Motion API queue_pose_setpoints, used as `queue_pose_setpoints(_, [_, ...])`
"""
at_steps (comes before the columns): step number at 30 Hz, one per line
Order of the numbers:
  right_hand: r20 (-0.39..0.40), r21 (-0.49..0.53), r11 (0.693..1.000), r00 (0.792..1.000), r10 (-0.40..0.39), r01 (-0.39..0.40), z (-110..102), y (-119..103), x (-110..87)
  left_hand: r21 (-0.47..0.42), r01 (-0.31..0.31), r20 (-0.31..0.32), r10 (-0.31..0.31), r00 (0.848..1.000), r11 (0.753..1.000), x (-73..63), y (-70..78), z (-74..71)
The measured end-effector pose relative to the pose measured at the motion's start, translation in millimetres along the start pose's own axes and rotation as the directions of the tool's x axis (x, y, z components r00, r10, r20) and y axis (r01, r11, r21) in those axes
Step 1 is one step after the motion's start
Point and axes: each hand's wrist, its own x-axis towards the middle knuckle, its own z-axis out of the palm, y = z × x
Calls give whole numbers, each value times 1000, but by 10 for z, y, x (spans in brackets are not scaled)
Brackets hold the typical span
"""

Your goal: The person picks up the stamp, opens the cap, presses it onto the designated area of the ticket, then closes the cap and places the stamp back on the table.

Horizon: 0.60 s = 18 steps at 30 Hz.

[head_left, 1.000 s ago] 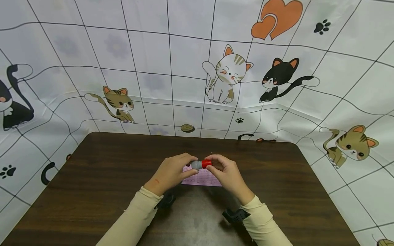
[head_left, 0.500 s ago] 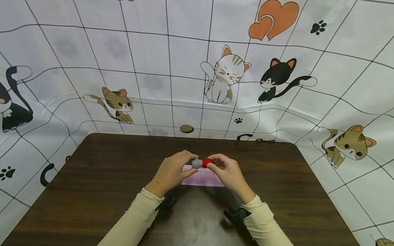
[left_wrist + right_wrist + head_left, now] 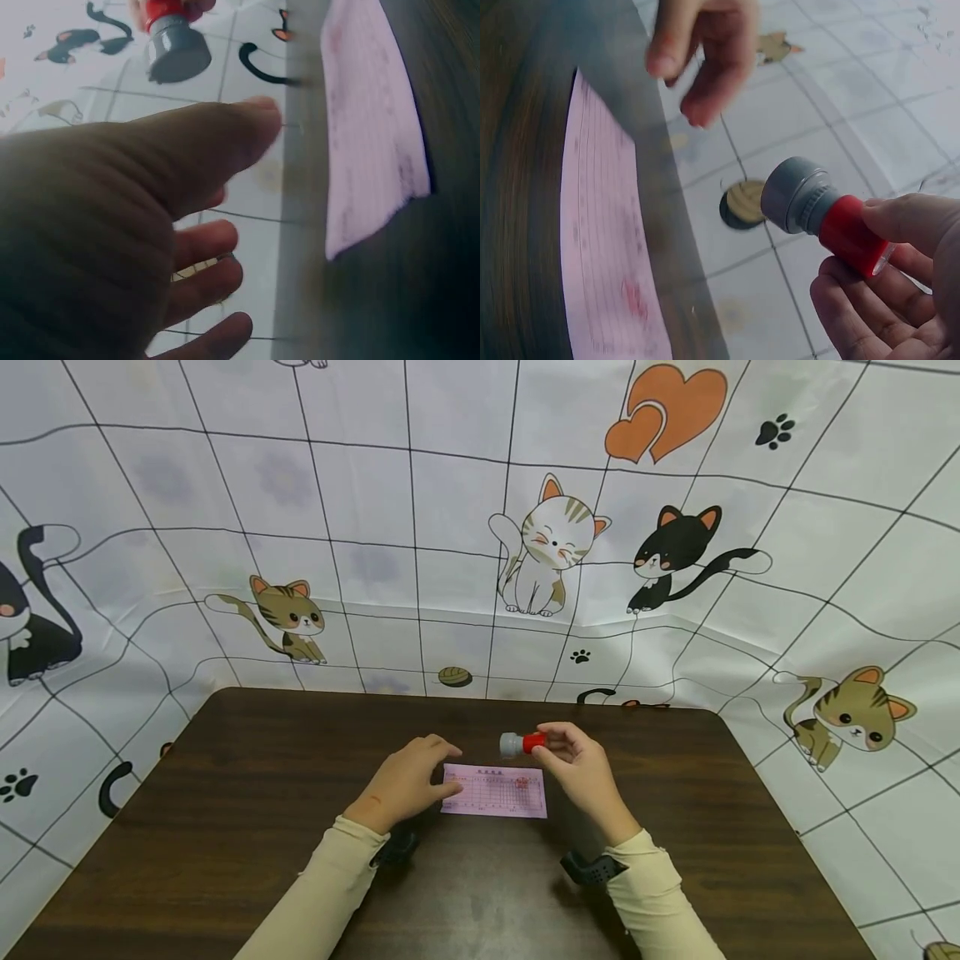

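Note:
My right hand (image 3: 583, 768) pinches the red end of a small stamp (image 3: 851, 232) between thumb and fingers. The stamp lies sideways in the air, its wide grey cap (image 3: 795, 193) facing left. In the left wrist view the grey cap (image 3: 178, 54) shows at the top. My left hand (image 3: 408, 782) holds nothing; its fingers are apart and loosely bent, near the left end of a pink printed slip (image 3: 491, 793). On the slip's right part is a red stamped mark (image 3: 522, 783). Whatever face the grey cap covers is hidden.
A dark brown wooden table (image 3: 247, 827) lies under both hands. Behind it and along its sides hangs a white sheet (image 3: 375, 568) with black grid lines and cartoon cats. Each wrist wears a black band (image 3: 592, 867).
Earlier both hands held the stamp, the left at its grey cap. The left hand has let go and drawn back left; the right has carried the stamp right, uncovering more of the slip.

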Motion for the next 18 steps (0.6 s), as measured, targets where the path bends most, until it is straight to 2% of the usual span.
queue_pose_setpoints(8, [-42, -73, 993, 995, 86, -89, -106, 84, 36, 6, 33, 83, -34, 996, 999, 8, -87, 94])
queue_pose_setpoints(11, [-56, -77, 994, 996, 75, -80, -130, 273, 70, 12, 41, 109, -42, 993, 999, 15, -109, 120])
queue_pose_setpoints(18, [-80, -114, 989, 993, 87, -96, -168, 390, 94, 27, 34, 139, -38, 990, 999, 17, -129, 149])
